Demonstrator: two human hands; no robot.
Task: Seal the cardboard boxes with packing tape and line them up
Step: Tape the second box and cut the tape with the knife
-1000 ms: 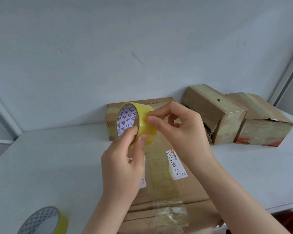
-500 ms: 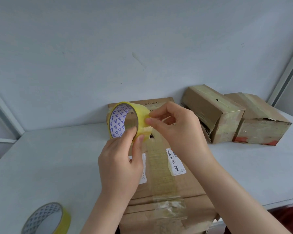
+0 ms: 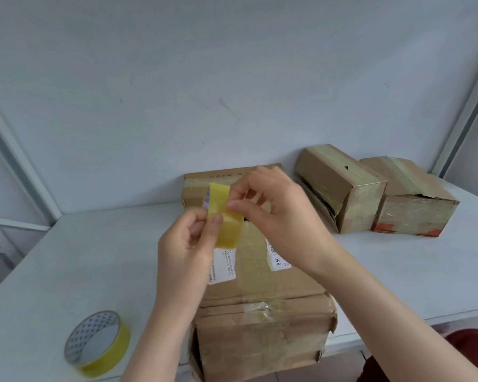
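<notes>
My left hand (image 3: 186, 250) grips a yellow roll of packing tape (image 3: 223, 216), held edge-on above a long cardboard box (image 3: 260, 307) that lies in front of me on the white table (image 3: 80, 257). My right hand (image 3: 276, 213) pinches at the roll's outer surface with thumb and forefinger. The box carries white labels and old clear tape across its top. Two taped cardboard boxes, one (image 3: 340, 188) and another (image 3: 409, 205), stand side by side at the back right against the wall.
A second yellow tape roll (image 3: 97, 343) lies on the table at the front left. Another cardboard box (image 3: 199, 186) sits behind my hands by the wall. A grey wall bounds the table's far side; the near edge runs under the long box.
The roll has turned in my left hand from showing its patterned core to edge-on. Both hands stay over the long box, with my right fingers still picking at the tape.
</notes>
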